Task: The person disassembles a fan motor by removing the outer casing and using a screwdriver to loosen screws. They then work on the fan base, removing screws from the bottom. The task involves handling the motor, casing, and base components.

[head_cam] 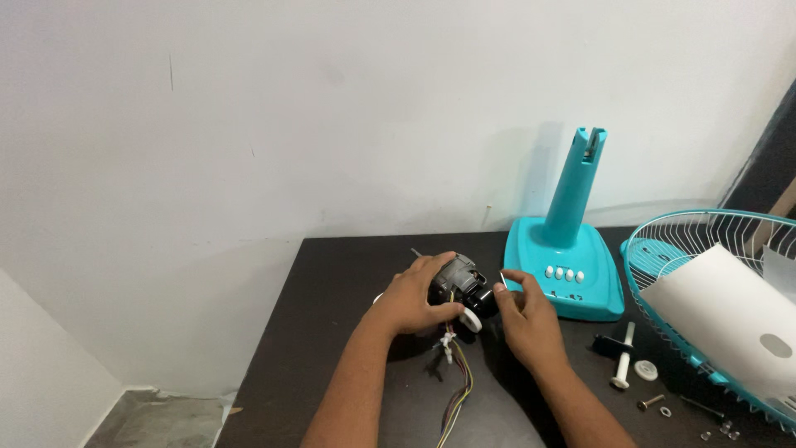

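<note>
Head view, the only one: the left hand (412, 297) is wrapped over the top of a small grey fan motor (461, 280), fingers curled down around it and pinning it to the dark counter (332, 274), roughly mid-counter and a bit toward the back edge. The right hand (528, 319) sits just beside the motor with thumb and forefinger pinched on a thin little metal pin (502, 280), held right at the motor's side. The other fingers are loosely folded. A bunch of coloured wires (458, 390) trails from the motor toward the front edge.

Toward the right there's the teal fan base (572, 265) with its upright neck near the back edge, and the wire guard (705, 249) hanging off the right edge with a white sheet in it. Between them lie a white knob piece (623, 357) and some loose screws (651, 402).

My take: keep that left grip firm so the motor can't roll, work the tiny part slowly, and don't nudge the loose hardware off the counter.
</note>
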